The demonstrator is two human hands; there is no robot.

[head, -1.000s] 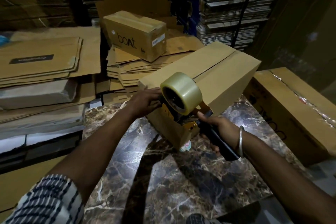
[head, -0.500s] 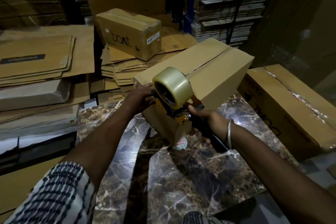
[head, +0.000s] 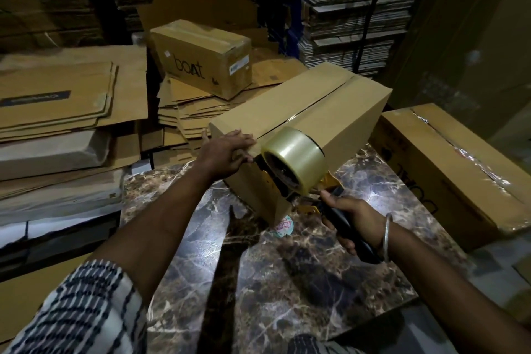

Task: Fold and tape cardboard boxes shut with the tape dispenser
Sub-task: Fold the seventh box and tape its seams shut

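A long brown cardboard box (head: 324,112) lies on the marble table (head: 258,282), its top flaps folded together along a centre seam. My left hand (head: 227,152) rests on the box's near top corner, fingers over the edge. My right hand (head: 353,218) grips the black handle of the tape dispenser (head: 296,164). Its clear tape roll and yellow frame sit against the near end of the box, just below the seam.
A taped box marked "boat" (head: 201,57) sits on a pile of flat cartons behind. Flattened cardboard stacks (head: 57,100) fill the left side. Another taped box (head: 454,169) stands at the right of the table. Shelves of cardboard rise at the back.
The dispenser has shifted slightly along the box's near end. My left hand has slid up from the end face onto the top corner. The camera view has shifted.
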